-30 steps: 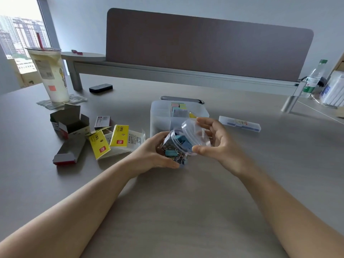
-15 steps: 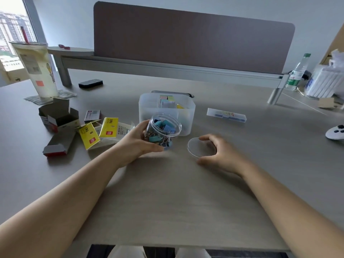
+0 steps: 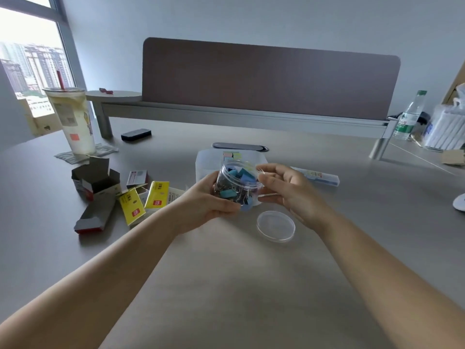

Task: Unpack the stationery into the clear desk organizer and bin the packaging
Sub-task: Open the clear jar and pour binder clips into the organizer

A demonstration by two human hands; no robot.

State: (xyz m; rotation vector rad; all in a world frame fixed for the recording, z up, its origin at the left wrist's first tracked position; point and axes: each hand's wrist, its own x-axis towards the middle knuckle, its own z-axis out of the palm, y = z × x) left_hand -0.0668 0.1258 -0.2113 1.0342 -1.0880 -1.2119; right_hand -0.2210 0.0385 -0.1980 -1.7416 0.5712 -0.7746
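**Open jar of binder clips held over the table, ready to tip**

The left hand (image 3: 211, 197) grips the clear jar (image 3: 237, 185) of coloured binder clips (image 3: 239, 176) from its left side, fingers wrapped under and around the wall. The right hand (image 3: 286, 190) hangs just beside the jar at its 3 o'clock, fingers loosely curled and grasping nothing; whether the fingertips touch the rim I cannot tell. The jar is off the table, mouth tilted away toward the clear desk organizer (image 3: 203, 165), which stands directly behind it at 12 o'clock. The jar's lid (image 3: 276, 225) lies flat on the table at 5 o'clock from the jar.

The step seems to be emptying the clips. It would go best with the mouth brought right over one open compartment and tipped slowly, the right hand guarding the rim, since the tangled clips are likely to drop in a clump.

At 9 o'clock lie opened boxes (image 3: 94, 180) and yellow packets (image 3: 157, 195), still to be binned. A slim case (image 3: 319, 176) lies at 3 o'clock. Farther off stand a drink cup (image 3: 73, 122), a brown partition (image 3: 269, 79), a water bottle (image 3: 409, 117) and a window (image 3: 27, 56).
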